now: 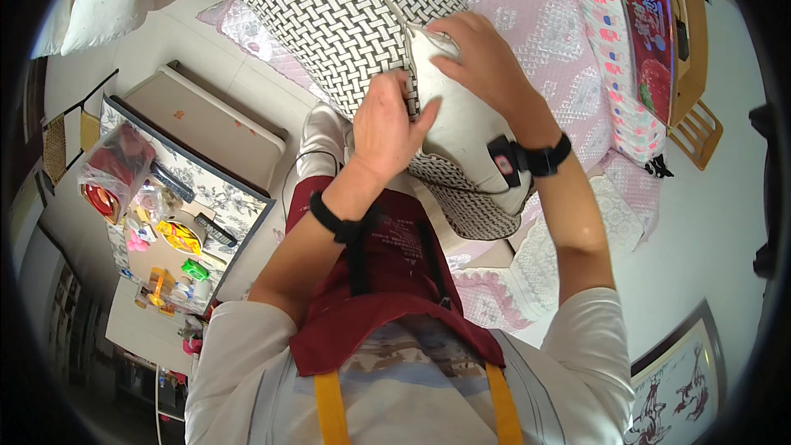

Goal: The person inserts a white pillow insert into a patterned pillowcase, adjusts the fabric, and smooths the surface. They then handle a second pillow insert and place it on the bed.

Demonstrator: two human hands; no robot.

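A large cushion with a black-and-white woven-pattern cover (327, 18) lies before me, its cover parted along one edge so that a white inner cushion (469, 111) shows. My left hand (386, 123) is at the edge of the patterned cover, thumb apart and fingertips curled at the opening; whether they pinch the fabric is hard to tell. My right hand (485, 59) reaches over the white inner cushion, fingers and thumb bent around its corner beside the parted edge. The lower part of the patterned cover (457, 198) hangs around the inner cushion's near end.
A pink quilted cover (562, 25) lies under and beyond the cushion. At right stands a printed cardboard box (655, 43) by an elephant-print bolster (612, 68). At left, a table with a floral cloth (241, 198) holds remotes and packets. A dark cable runs beside my leg.
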